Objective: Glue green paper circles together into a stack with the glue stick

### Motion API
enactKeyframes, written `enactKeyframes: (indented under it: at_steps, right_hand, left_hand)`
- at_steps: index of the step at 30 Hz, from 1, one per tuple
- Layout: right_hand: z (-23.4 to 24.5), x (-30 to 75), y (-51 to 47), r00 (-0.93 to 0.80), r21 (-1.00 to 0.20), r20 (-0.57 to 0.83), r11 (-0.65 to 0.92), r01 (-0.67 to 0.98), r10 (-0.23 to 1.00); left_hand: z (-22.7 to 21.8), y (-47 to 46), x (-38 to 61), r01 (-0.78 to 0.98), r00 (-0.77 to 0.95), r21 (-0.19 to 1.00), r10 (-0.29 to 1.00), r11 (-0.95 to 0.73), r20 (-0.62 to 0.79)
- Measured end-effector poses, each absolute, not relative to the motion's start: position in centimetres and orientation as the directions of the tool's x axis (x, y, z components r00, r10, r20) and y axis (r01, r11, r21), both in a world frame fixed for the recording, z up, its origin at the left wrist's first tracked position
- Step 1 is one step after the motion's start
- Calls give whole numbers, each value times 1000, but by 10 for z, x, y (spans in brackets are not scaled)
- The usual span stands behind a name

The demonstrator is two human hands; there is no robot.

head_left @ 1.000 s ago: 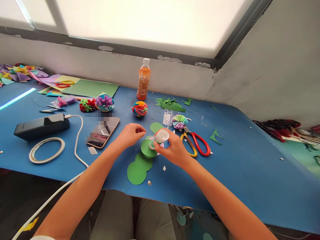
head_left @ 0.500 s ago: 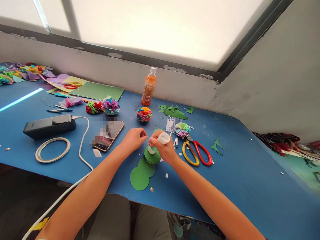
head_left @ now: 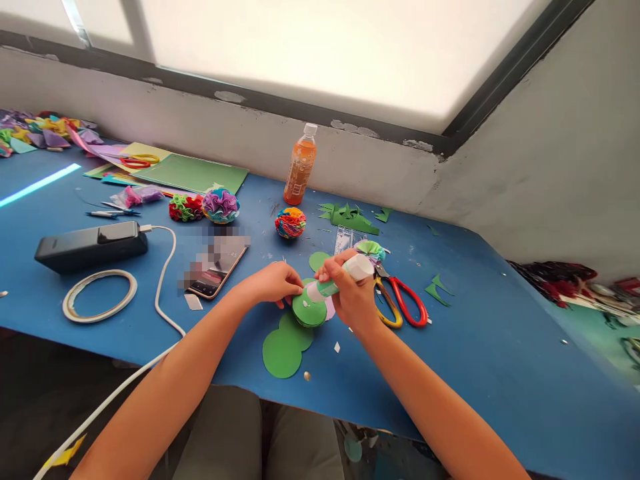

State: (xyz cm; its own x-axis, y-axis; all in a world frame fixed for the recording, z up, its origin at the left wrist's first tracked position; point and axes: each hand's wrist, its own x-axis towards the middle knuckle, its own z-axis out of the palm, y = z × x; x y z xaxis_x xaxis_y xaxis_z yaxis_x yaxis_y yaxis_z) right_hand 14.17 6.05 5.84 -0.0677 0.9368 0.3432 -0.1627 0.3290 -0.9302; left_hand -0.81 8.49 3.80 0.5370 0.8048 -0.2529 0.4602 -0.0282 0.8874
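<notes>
In my right hand (head_left: 350, 293) is a white-and-green glue stick (head_left: 327, 288), tilted, with its lower end at the top of a small stack of green paper circles (head_left: 309, 312). A small whitish spot lies on the uppermost circle. My left hand (head_left: 277, 283) pinches the left edge of that circle between thumb and finger. Nearer to me, two more green circles (head_left: 283, 353) overlap on the table. Another green circle (head_left: 319, 261) lies just beyond the stack. Part of a pale purple paper piece (head_left: 330, 308) shows beside the stack.
Red-and-yellow scissors (head_left: 406, 300) lie right of my right hand. Ruffled paper balls (head_left: 291, 223), an orange drink bottle (head_left: 301, 167) and green scraps (head_left: 350, 217) are farther back. On the left are a phone (head_left: 220, 267), a black power bank (head_left: 93, 245) with a white cable, and a tape roll (head_left: 100, 297).
My left hand has moved right and now takes the edge of the top circle. The glue stick has tilted over to the right, uncovering more of the circle.
</notes>
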Motion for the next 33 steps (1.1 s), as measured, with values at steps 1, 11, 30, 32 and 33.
enactKeyframes:
  at_steps: [1,11,30,32,33]
  right_hand:
    - [57,140,59,-76,-938,336,327,-111,939]
    - [51,138,50,-213,-887,298,352,299,931]
    - [49,152,46,-159,-900,274,311,304,949]
    - [48,160,44,-146,-915,252,285,284,957]
    - [49,163,44,-139,-924,252,281,261,958]
  left_hand:
    - [39,84,-8,455,543,890,797,-16,-263]
    - [38,84,-9,436,529,899,799,35,-287]
    - [34,85,-9,458,532,889,797,13,-286]
    - [34,85,-9,463,535,886,794,11,-289]
    - [33,85,-9,465,537,885,792,9,-290]
